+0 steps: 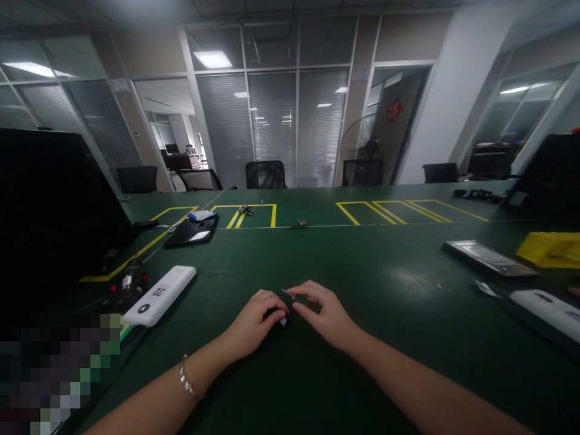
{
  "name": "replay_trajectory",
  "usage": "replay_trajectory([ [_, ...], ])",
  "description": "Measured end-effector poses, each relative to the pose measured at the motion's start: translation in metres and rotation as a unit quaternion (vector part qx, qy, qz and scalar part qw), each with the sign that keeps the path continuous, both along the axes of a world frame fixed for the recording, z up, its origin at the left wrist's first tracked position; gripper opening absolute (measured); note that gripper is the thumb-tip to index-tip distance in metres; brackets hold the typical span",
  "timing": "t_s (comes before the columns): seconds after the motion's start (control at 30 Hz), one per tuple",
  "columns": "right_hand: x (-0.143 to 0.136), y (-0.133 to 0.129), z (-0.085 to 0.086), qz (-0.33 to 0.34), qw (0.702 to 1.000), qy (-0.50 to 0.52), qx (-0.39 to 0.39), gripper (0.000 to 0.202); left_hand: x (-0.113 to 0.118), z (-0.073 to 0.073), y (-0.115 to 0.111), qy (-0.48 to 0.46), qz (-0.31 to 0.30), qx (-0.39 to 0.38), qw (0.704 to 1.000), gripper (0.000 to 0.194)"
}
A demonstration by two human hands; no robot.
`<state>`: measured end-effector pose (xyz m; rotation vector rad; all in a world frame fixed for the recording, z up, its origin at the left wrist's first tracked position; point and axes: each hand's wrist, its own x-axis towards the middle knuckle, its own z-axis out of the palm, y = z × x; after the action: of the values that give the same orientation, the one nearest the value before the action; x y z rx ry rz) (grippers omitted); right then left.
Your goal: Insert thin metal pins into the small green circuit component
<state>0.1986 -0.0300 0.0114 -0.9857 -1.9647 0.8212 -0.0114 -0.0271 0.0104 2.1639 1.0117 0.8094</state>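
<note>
The left hand (268, 309) is curling low over the green table (362, 374), its thumb and fingers bending toward each other; a small pale piece (283, 322) is showing just below its thumb tip, though I cannot tell whether the hand is pinching it or only covering it; the right hand (324, 311) is facing it, a narrow gap separating the two, its thumb standing apart from its index finger; a thin sliver (288, 293) is showing at the right fingertips, too small and blurred for telling how firmly they are holding it; a silver bracelet (185, 376) is circling the left wrist.

Beyond the left hand, a white oblong block (163, 293) is lying aslant, a dark device with red spots (130, 283) sitting just behind it; farther back, a blue-and-white packet (202, 215) is resting on a flat black case (193, 231); a small dark part (299, 224) is lying near the middle, and a metallic cluster (246, 209) is sitting by the yellow tape lines (274, 216); on the right, a flat metallic box (492, 258) is lying near a yellow bin (550, 249); chairs (265, 175) are lining the far edge, and a glass partition (272, 121) is standing behind them.
</note>
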Motion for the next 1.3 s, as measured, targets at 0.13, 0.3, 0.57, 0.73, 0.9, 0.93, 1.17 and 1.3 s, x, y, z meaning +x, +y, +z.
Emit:
replay_trajectory([
  [0.13,0.000,-0.001,0.000,0.003,1.000,-0.002,0.006,0.023,0.002,0.002,-0.001,0.019,-0.004,0.016,1.000,0.018],
  [0.3,0.000,0.001,-0.002,0.003,1.000,-0.007,-0.006,0.023,0.001,0.002,-0.002,0.018,0.020,0.027,0.999,0.018],
  [0.57,-0.001,0.001,-0.002,0.010,0.999,-0.044,-0.011,0.030,0.002,0.004,-0.008,0.149,0.116,0.095,0.977,0.031],
  [0.73,-0.001,0.004,-0.010,0.004,0.998,-0.056,-0.019,0.029,0.006,0.005,-0.013,0.191,0.087,0.087,0.974,0.030],
  [0.9,0.000,0.004,-0.011,0.007,0.997,-0.078,-0.016,0.030,0.006,0.005,-0.013,0.157,0.037,0.063,0.985,0.023],
  [0.93,0.000,0.004,-0.011,0.009,0.996,-0.084,-0.013,0.030,0.006,0.005,-0.013,0.149,0.030,0.061,0.987,0.024],
  [1.17,0.000,0.000,-0.005,0.016,0.993,-0.114,-0.030,0.032,0.004,0.000,-0.009,0.099,0.044,0.040,0.993,0.030],
  [1.3,0.000,-0.002,-0.001,0.012,0.991,-0.125,-0.046,0.034,0.003,0.000,-0.008,0.088,0.059,0.029,0.994,0.024],
])
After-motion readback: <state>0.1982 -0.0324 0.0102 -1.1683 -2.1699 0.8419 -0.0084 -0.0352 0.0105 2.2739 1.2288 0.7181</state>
